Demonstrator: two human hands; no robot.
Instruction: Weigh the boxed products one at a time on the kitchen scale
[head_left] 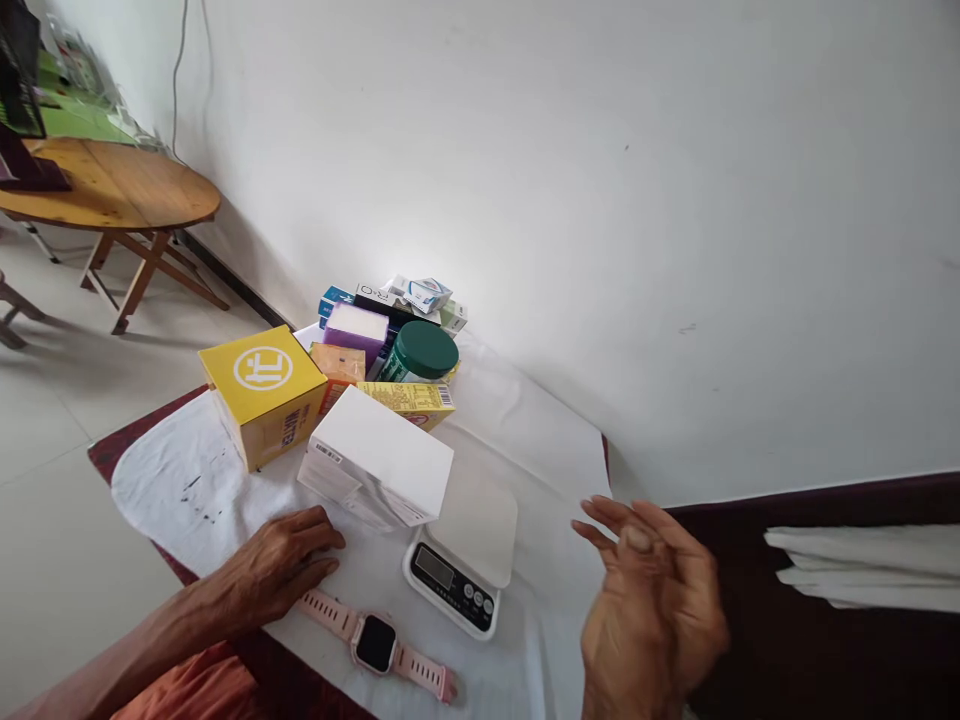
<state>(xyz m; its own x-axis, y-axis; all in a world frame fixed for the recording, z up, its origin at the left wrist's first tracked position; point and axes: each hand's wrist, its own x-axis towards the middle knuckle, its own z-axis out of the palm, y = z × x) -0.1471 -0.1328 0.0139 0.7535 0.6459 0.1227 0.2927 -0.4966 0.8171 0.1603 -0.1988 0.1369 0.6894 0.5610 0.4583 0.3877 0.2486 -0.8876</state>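
My left hand rests on the white cloth with loosely bent fingers, the thumb apart and nothing held. Just under its thumb lies the strap of a pink smartwatch, face up with a dark screen. My right hand is raised over the right part of the table, fingers stretched and spread, holding nothing. Between my hands sits a white digital kitchen scale, its display dark. A white box stands behind my left hand, hiding part of the scale's platform.
A yellow carton, a green-lidded jar, a purple box and several small boxes crowd the back left of the cloth-covered table. A white wall rises behind. At far left stands a round wooden table.
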